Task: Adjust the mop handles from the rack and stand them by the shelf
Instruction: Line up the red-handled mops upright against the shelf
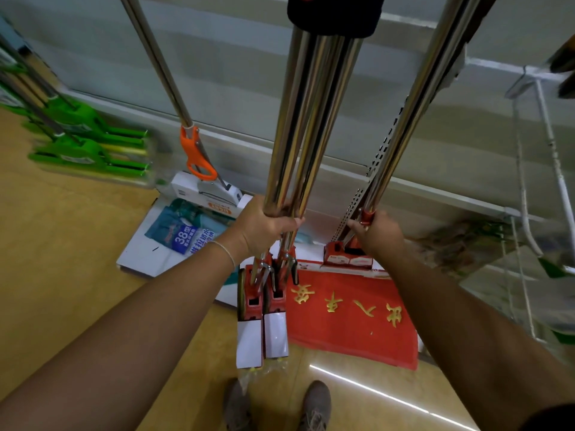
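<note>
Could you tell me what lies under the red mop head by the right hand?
It rests at the far edge of the red mat with gold characters. The mop head covers what is directly beneath it.

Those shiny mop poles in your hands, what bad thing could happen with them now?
The left hand grips two mop handles at once, so one might slip and fall toward the shoes. Their red mop heads hang over the edge of the red mat and could catch on it. The right hand holds a third handle low down, so its top may sway.
</note>
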`<action>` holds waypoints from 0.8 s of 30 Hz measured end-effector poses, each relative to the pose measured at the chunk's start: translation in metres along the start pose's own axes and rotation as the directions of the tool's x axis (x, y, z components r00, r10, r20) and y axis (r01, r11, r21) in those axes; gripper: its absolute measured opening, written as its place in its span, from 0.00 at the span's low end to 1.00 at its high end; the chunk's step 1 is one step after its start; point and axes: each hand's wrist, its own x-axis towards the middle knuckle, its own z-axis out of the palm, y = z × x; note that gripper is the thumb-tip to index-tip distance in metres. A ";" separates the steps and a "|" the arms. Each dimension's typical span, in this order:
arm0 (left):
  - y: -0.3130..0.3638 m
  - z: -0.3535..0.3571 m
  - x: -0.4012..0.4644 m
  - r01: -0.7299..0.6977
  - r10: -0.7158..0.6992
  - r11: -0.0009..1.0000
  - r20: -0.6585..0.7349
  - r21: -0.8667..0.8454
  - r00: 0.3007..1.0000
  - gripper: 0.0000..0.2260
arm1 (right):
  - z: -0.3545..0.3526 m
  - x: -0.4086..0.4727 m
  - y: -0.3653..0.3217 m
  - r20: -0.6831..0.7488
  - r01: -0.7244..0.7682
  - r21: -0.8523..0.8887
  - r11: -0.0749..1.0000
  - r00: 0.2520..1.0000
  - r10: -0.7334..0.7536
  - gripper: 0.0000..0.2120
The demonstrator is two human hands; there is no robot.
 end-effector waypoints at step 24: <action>-0.006 0.017 0.011 0.000 -0.003 0.999 0.063 0.043 0.998 0.10 | -0.019 0.073 -0.029 0.043 -0.129 0.134 0.983 0.991 0.124 0.27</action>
